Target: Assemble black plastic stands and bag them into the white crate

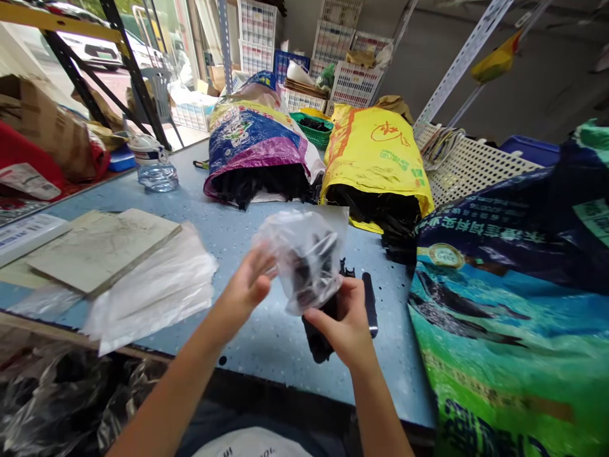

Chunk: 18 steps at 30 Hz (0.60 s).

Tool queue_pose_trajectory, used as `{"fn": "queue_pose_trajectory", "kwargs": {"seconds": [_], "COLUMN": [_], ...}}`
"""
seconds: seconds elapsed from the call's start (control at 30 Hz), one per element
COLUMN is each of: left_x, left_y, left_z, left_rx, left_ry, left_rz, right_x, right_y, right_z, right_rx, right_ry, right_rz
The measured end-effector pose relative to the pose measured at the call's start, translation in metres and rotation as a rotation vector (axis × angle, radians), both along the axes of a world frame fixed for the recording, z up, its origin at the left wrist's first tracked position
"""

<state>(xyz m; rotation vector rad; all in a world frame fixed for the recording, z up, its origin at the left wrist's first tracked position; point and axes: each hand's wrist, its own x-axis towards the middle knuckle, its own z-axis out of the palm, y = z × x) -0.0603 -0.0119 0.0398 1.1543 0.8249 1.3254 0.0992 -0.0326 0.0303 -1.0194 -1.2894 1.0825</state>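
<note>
A clear plastic bag (309, 251) with black parts inside is held up over the blue speckled table. My right hand (345, 317) grips its lower right corner between thumb and fingers. Just left of the bag, my left hand (250, 279) has its fingers apart; they reach the bag's left side, blurred, and whether they touch it I cannot tell. Black plastic parts (318, 339) lie beneath the bag and my right hand, partly hidden. Beside them rests a long black piece (369, 304).
A stack of clear bags (190, 279) lies at left, partly under a grey board (109, 247). Behind, a purple-blue sack (259, 136) and a yellow sack (375, 158) open toward me, showing black parts. A large blue-green sack (514, 285) stands at right. A water jug (155, 165) stands back left.
</note>
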Motion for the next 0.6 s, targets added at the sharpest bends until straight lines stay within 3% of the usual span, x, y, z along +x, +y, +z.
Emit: {"fn": "queue_pose_trajectory", "kwargs": {"seconds": [0.07, 0.17, 0.3, 0.4, 0.5, 0.6], "left_x": [0.024, 0.044, 0.033, 0.018, 0.017, 0.025], "left_y": [0.003, 0.006, 0.011, 0.012, 0.006, 0.000], "left_z": [0.003, 0.009, 0.018, 0.019, 0.012, 0.001], "left_rx": [-0.080, -0.160, -0.164, -0.140, -0.178, -0.272], "left_ry": [-0.161, -0.269, -0.355, -0.339, -0.158, -0.030], "left_rz": [-0.025, 0.066, 0.193, 0.300, 0.228, 0.045], "right_x": [-0.011, -0.023, -0.024, -0.027, -0.040, -0.051], "right_y": [-0.002, -0.002, -0.007, -0.017, -0.022, -0.020], "right_z": [0.005, 0.013, 0.012, -0.003, -0.016, -0.022], "right_rx": [0.004, 0.025, 0.005, -0.167, -0.331, -0.289], "right_ry": [-0.121, -0.214, -0.254, -0.106, 0.144, 0.235], "right_rz": [-0.053, -0.113, 0.042, 0.060, 0.095, -0.040]}}
